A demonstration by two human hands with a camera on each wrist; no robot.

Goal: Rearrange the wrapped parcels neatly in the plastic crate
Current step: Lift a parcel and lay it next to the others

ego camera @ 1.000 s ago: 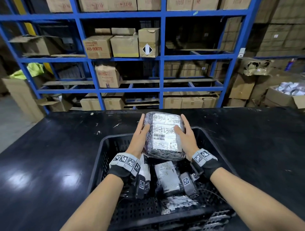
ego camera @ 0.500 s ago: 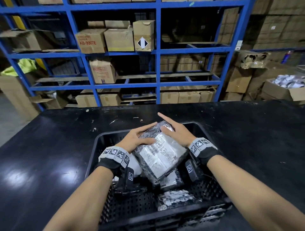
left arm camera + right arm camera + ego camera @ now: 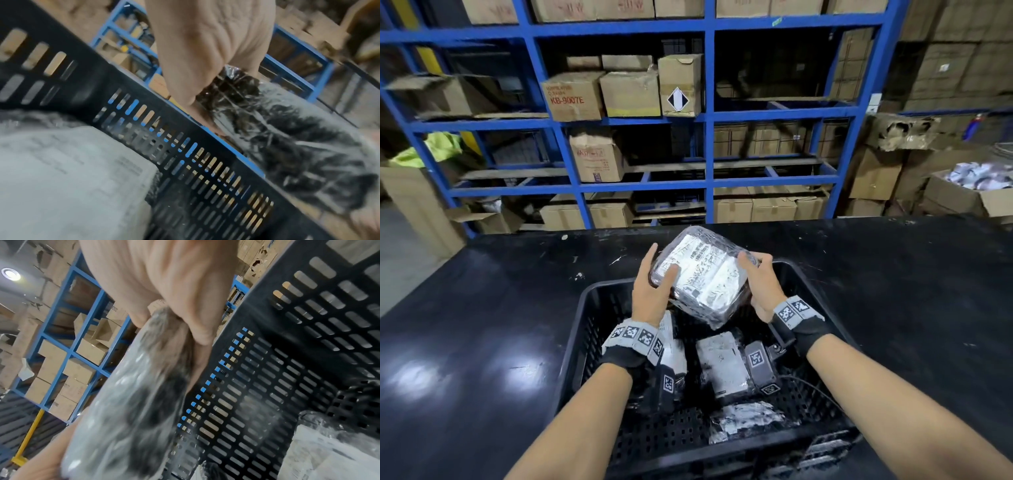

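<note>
Half a second ago the wrapped parcel (image 3: pixel 700 277) lay low over the far half of the crate with both hands pressing down on top of it; now it is lifted above the crate's far rim and tipped, its labelled face turned up toward the camera and its near corner pointing down into the crate; a second ago it was held upright. The left hand (image 3: pixel 650 291) grips its left edge, thumb across the label and fingers behind; the right hand (image 3: pixel 763 287) grips its right edge, fingers curled over the upper right corner; both hands grasp the parcel, which sits between them just above the centre of the head view. The parcel is a rounded, flat slab, dark beneath glossy, crinkled clear film, with a white printed label bearing barcodes; in the left wrist view its film (image 3: pixel 298 146) shows wrinkled and streaked at the right of the frame, blurred.

Below it the black plastic crate (image 3: pixel 592 329) has slotted, perforated walls and floor; inside lie other wrapped parcels: one (image 3: pixel 722 366) with a white label at lower centre, a crumpled one (image 3: pixel 746 419) near the front wall, and one (image 3: pixel 671 353) partly hidden under the left wrist. The crate stands on a black table (image 3: pixel 465 342) with a scuffed, shiny top; behind it, across the upper frame, blue metal shelving (image 3: pixel 709 113) holds cardboard boxes (image 3: pixel 630 92).
</note>
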